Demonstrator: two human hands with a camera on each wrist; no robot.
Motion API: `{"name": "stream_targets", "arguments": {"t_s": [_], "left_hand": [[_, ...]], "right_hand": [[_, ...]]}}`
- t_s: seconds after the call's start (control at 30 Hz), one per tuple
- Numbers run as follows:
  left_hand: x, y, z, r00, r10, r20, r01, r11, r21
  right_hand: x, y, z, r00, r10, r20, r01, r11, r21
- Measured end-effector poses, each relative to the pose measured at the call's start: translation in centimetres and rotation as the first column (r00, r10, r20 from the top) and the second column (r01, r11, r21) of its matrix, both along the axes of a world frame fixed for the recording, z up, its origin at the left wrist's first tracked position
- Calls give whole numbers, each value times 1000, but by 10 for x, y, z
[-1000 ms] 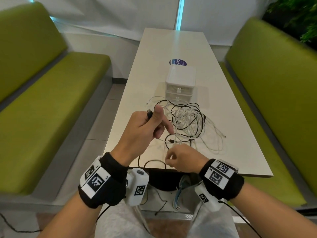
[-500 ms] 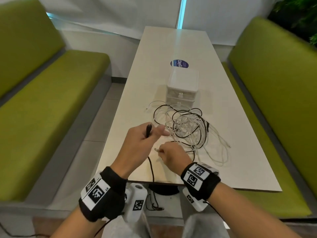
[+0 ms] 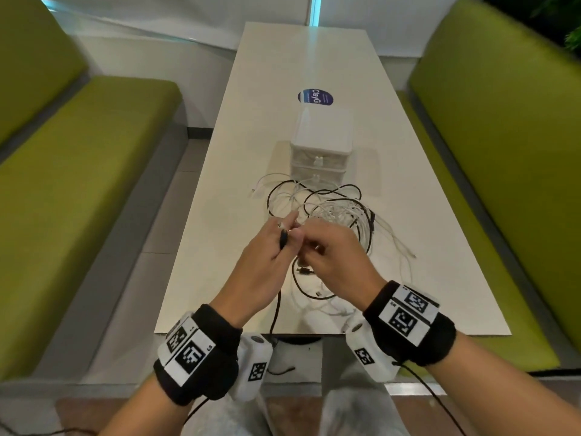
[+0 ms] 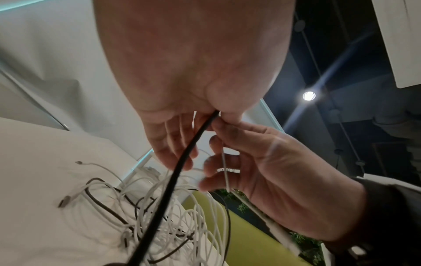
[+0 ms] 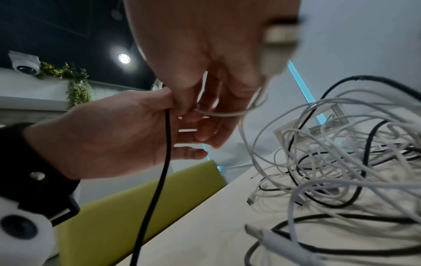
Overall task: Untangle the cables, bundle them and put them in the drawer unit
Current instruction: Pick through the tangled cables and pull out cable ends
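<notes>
A tangle of white and black cables (image 3: 333,215) lies on the white table (image 3: 220,247), just in front of the small white drawer unit (image 3: 320,143), whose drawers are closed. My left hand (image 3: 287,229) grips a black cable (image 4: 182,162) near its plug, and the cable hangs down over the table's near edge. My right hand (image 3: 301,240) meets the left hand's fingertips and pinches a thin white cable (image 5: 223,113) that loops back into the tangle (image 5: 341,153). Both hands hover above the near side of the pile.
Green benches (image 3: 78,184) flank the table on both sides. A round blue sticker (image 3: 315,97) lies beyond the drawer unit. Loose cable ends trail to the right (image 3: 405,250) and toward the near edge (image 3: 317,292). Wrist-camera leads hang below my arms.
My right hand has risen from the table's near edge with a white cable end and joined the left hand. The left hand has kept its hold on the black cable.
</notes>
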State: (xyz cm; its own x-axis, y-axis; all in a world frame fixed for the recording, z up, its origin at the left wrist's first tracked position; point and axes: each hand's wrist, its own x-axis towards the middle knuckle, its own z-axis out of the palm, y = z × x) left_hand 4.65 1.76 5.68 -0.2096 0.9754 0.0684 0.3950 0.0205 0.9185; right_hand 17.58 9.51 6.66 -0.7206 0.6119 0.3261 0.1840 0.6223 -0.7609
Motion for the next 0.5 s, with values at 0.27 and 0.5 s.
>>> {"name": "stream_targets", "arguments": {"t_s": [0.27,0.5], "left_hand": [[13,-6,6,999,6,50,-7,1000,2],[11,-19,18,945,202,259,-265,934,241]], "right_hand": [[17,-11,0,996,9,-86,-11,1000,-28],[29,-7,-9,962,-91,257,70,994,89]]}}
